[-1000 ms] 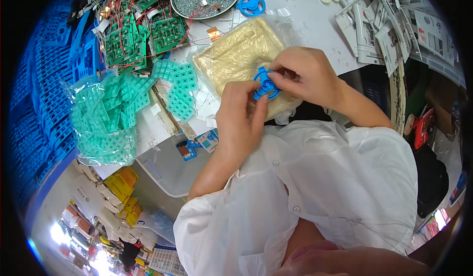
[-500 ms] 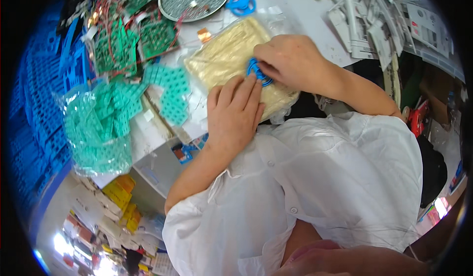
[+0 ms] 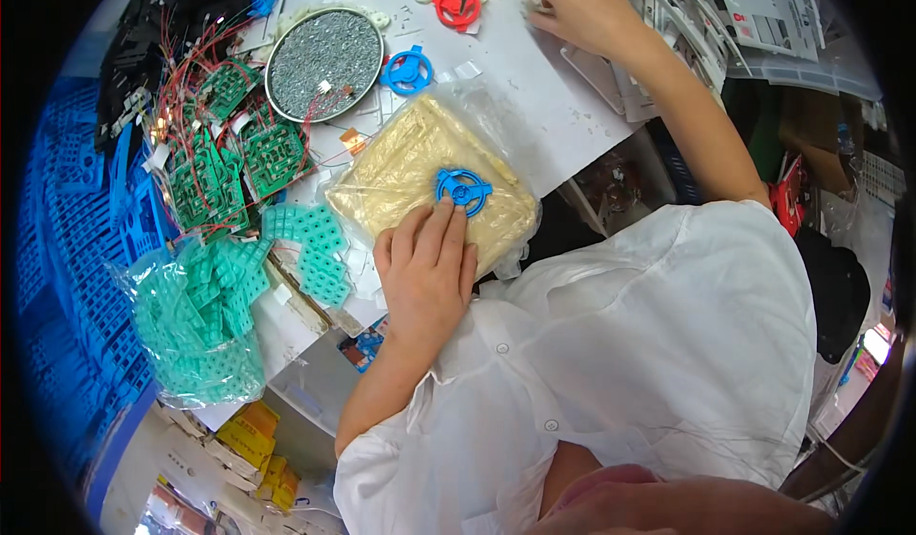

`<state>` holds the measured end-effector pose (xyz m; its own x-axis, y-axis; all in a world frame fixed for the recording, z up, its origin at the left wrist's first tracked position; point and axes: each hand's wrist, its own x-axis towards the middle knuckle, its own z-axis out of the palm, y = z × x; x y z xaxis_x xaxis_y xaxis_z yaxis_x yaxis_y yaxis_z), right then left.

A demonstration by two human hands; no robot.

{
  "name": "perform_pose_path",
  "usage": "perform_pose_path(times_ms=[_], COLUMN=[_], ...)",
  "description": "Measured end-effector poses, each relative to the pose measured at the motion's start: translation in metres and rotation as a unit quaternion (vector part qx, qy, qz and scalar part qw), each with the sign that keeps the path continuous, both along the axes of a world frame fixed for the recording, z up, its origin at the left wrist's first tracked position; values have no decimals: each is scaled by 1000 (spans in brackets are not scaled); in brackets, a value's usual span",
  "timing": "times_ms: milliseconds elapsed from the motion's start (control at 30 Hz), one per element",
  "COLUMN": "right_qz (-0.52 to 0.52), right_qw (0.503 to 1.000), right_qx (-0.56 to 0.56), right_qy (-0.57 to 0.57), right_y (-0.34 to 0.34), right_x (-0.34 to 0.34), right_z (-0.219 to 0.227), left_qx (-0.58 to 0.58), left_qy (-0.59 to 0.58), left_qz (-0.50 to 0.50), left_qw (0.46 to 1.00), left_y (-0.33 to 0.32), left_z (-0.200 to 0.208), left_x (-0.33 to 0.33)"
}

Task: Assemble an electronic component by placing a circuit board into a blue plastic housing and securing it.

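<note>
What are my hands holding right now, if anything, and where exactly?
Nothing looks gripped: the left hand only rests fingertips against the near edge of the blue wheel-shaped part, and the right hand appears empty.

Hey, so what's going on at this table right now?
A person's left hand rests on a yellow plastic-wrapped bundle, its fingers touching a blue wheel-shaped part lying there. The right hand is out over the table, to the right of a red part; whether it holds anything is hard to tell.
</note>
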<state>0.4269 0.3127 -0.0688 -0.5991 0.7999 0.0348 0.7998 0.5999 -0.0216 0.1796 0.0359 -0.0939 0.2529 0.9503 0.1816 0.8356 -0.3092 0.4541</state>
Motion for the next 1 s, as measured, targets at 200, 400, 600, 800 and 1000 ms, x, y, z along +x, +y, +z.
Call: perform_pose_path(times_ms=[200, 400, 600, 800, 1000], right_qz=[-1, 96, 47, 53, -21], right_qw=[999, 966, 957, 992, 987], right_qx=[-44, -94, -99, -18, -111], right_qy=[14, 221, 270, 115, 110], right_y=[22, -43, -65, -43, -54], right_x=[-5, -16, -25, -30, 0], right_z=[-36, 9, -21, -33, 19], left_qx=[2, 14, -16, 96, 27], left_qy=[-16, -27, -44, -30, 191], left_qz=[6, 15, -7, 94, 335], left_qw=[1000, 999, 999, 990, 922], left_y=[0, -4, -1, 20, 83], left_z=[-1, -9, 3, 63, 135], left_x=[-1, -3, -7, -85, -289])
